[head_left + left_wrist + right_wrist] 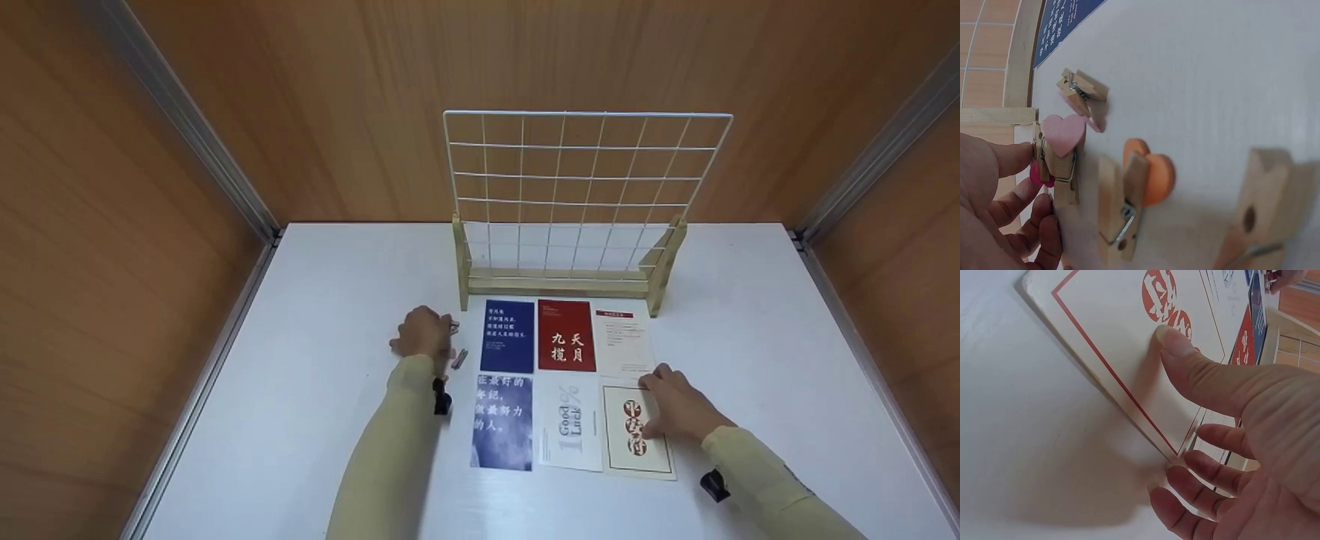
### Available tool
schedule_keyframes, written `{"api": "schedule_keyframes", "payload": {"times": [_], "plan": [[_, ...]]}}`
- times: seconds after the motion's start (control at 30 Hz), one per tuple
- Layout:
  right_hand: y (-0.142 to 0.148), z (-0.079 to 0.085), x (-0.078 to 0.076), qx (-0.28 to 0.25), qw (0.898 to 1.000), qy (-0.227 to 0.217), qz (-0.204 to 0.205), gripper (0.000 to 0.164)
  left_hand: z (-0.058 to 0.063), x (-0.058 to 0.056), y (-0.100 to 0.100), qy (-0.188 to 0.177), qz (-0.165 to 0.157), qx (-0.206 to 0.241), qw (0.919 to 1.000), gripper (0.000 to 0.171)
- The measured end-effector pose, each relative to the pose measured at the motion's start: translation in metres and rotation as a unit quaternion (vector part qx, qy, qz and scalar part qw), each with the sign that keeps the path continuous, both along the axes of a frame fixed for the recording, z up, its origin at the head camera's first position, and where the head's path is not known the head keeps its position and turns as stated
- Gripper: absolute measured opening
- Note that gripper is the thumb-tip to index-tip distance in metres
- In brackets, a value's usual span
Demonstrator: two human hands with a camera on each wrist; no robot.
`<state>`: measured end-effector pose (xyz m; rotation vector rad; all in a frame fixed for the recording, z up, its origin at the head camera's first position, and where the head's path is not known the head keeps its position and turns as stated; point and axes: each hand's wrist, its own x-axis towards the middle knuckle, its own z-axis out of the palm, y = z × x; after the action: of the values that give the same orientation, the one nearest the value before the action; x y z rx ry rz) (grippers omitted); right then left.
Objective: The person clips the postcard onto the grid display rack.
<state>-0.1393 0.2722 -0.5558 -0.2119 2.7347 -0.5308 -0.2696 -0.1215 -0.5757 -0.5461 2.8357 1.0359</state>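
My left hand [424, 331] is low over the table, left of the cards. In the left wrist view its thumb and forefinger pinch a wooden clothespin [1040, 147] with a magenta heart, partly hidden. Right beside that stands a clothespin with a pink heart [1064, 136]; one with an orange heart [1161, 177] and a blurred one [1258, 205] are nearer the camera. My right hand [681, 405] reaches over the cream card [624, 435] with red round characters. Its thumb [1179, 349] lies over the print, and the other fingertips are by the card's edge.
A white wire grid [589, 176] stands on a wooden base [559, 285] behind the cards. A blue card [508, 337], red card [566, 319] and white card [624, 345] form the back row. The cloudy blue card [502, 435] and "Good Luck" card [570, 454] lie in front.
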Motion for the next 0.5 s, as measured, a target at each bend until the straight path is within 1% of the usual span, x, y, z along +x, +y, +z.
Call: {"api": "schedule_keyframes", "payload": {"times": [0.13, 0.33, 0.4, 0.5], "plan": [[0.001, -0.0016, -0.0031, -0.005, 1.0, 0.0, 0.0, 0.08, -0.0017, -0.0012, 0.0011, -0.002, 0.003, -0.003, 1.0, 0.026], [0.0027, -0.0025, -0.0067, -0.014, 1.0, 0.02, -0.001, 0.083, -0.0013, 0.0, 0.0005, 0.002, 0.004, -0.008, 1.0, 0.026], [0.0031, -0.0019, -0.008, -0.021, 1.0, 0.019, -0.006, 0.081, 0.0005, 0.0013, 0.0001, 0.003, 0.003, -0.003, 1.0, 0.026], [0.004, -0.0011, -0.0101, -0.035, 0.999, 0.015, -0.007, 0.073, 0.0034, 0.0024, -0.0004, 0.004, 0.002, 0.0, 1.0, 0.027]]}}
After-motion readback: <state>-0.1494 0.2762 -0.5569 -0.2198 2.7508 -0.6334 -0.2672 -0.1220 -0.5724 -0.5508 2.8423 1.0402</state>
